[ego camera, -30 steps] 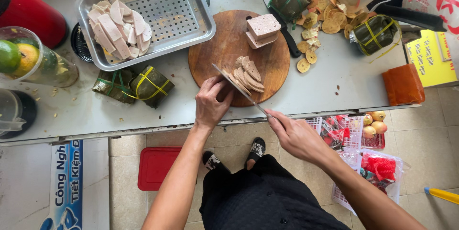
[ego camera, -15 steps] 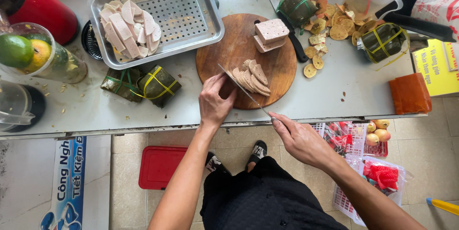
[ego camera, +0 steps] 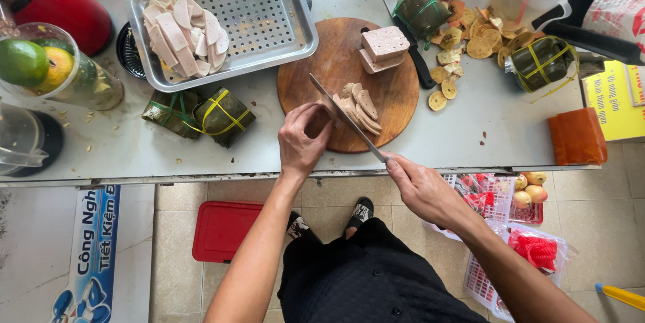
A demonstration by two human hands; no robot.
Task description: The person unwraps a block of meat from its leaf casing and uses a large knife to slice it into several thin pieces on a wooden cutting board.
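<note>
pale pink slices (ego camera: 357,105), brown round board (ego camera: 336,68), perforated silver tray (ego camera: 269,14), possibly steel knife (ego camera: 346,117)

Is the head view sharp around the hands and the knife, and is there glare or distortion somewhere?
Head view: the left hand, right hand and knife look sharp, with no clear motion blur; light is soft and even, shadows faint; the metal tray shows only mild sheen; the wide lens bends the table edge slightly.

yellow box (ego camera: 617,100) right, blue-white sign (ego camera: 94,256) lower-left
</note>
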